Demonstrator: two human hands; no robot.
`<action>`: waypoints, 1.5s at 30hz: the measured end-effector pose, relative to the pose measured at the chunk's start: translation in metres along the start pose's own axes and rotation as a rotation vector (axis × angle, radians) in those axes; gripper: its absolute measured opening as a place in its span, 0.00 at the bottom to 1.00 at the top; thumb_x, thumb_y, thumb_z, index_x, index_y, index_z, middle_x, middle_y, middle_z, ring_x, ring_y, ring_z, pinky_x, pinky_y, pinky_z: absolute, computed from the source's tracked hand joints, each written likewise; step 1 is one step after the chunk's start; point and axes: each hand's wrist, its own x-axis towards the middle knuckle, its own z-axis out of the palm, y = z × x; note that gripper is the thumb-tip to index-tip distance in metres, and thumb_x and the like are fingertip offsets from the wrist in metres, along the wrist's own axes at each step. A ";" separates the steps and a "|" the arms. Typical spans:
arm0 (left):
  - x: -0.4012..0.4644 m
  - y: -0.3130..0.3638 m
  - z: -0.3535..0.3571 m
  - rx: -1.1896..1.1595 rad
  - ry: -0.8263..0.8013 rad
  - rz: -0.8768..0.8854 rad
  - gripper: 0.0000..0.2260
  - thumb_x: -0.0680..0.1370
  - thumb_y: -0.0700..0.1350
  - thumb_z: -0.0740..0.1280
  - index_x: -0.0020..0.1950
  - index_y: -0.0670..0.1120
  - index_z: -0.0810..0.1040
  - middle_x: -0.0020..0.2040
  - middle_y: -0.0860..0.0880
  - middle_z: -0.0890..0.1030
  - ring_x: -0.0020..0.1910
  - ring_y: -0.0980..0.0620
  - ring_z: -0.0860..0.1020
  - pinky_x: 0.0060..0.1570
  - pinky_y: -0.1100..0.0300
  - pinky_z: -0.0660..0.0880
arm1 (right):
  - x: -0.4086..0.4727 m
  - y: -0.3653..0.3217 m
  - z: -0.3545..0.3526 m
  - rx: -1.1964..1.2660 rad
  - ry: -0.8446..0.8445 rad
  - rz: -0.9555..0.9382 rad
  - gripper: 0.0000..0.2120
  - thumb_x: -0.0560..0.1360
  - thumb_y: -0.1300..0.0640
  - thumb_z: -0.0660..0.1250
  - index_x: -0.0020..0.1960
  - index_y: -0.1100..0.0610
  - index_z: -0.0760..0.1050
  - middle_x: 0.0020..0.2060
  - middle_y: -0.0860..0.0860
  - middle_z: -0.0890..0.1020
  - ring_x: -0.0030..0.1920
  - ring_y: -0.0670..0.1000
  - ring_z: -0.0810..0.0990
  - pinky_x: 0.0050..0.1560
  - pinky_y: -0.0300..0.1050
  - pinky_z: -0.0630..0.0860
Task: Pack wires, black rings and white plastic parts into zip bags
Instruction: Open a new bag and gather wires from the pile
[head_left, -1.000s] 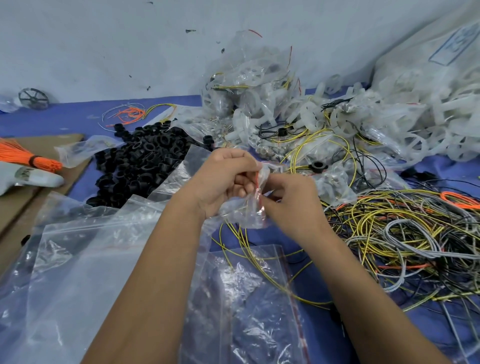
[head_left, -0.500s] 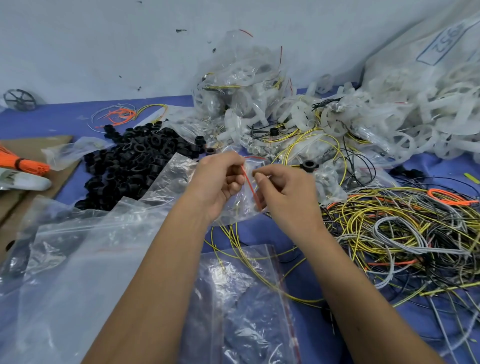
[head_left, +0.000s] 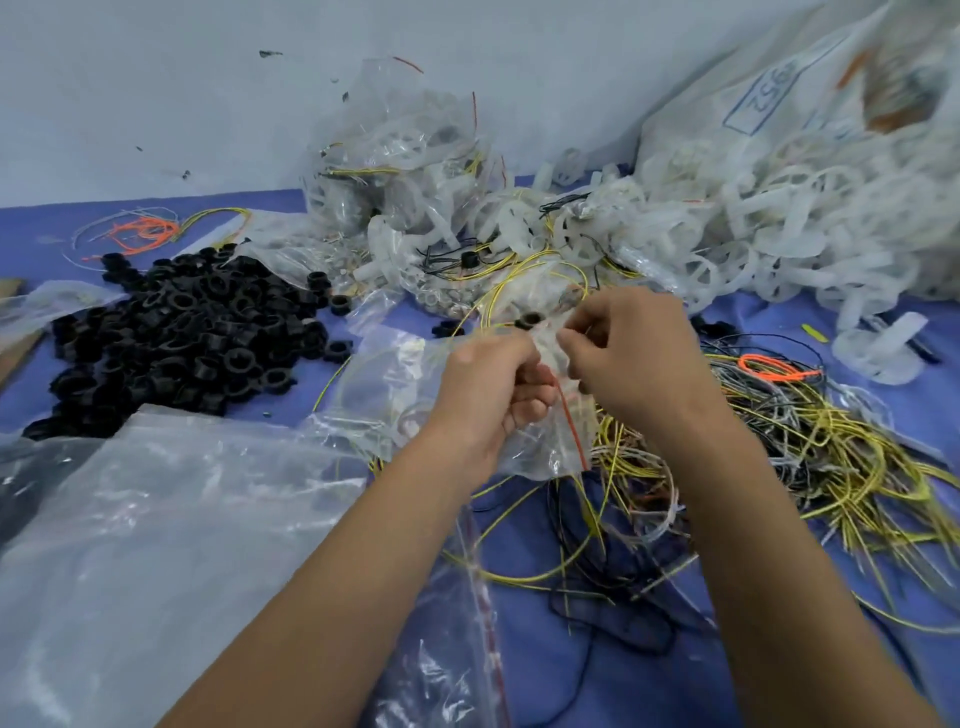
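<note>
Both hands meet above the blue desk (head_left: 519, 545), holding one small clear zip bag (head_left: 545, 441) with a red seal strip. The left hand (head_left: 493, 395) grips the bag's upper edge with curled fingers; the right hand (head_left: 634, 353) pinches the same edge just beside it. Left of this bag lies the heap of black rings (head_left: 182, 332). Right of it sprawls the tangle of wires (head_left: 810, 441). Beyond it sit the white plastic parts (head_left: 779, 223). Larger clear bags (head_left: 171, 519) lie nearer the person.
</note>
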 end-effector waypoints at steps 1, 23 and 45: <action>-0.001 -0.005 0.002 0.056 -0.041 0.026 0.09 0.79 0.36 0.61 0.38 0.41 0.73 0.29 0.46 0.79 0.23 0.53 0.75 0.21 0.65 0.70 | -0.001 0.008 -0.011 -0.044 -0.048 0.020 0.06 0.76 0.56 0.71 0.40 0.51 0.80 0.34 0.47 0.83 0.35 0.49 0.82 0.42 0.46 0.78; 0.011 -0.030 -0.035 1.676 0.441 0.413 0.15 0.80 0.53 0.61 0.50 0.44 0.79 0.50 0.41 0.80 0.49 0.37 0.80 0.41 0.52 0.68 | 0.003 0.067 -0.045 -0.278 -0.468 0.123 0.09 0.72 0.54 0.79 0.51 0.49 0.84 0.44 0.47 0.82 0.42 0.46 0.79 0.37 0.37 0.69; 0.009 -0.029 -0.029 1.345 0.294 0.456 0.19 0.77 0.66 0.65 0.43 0.51 0.68 0.42 0.49 0.79 0.43 0.43 0.77 0.41 0.51 0.72 | 0.015 0.051 -0.063 -0.085 0.233 0.070 0.07 0.75 0.56 0.75 0.52 0.55 0.87 0.41 0.53 0.87 0.41 0.52 0.82 0.49 0.46 0.79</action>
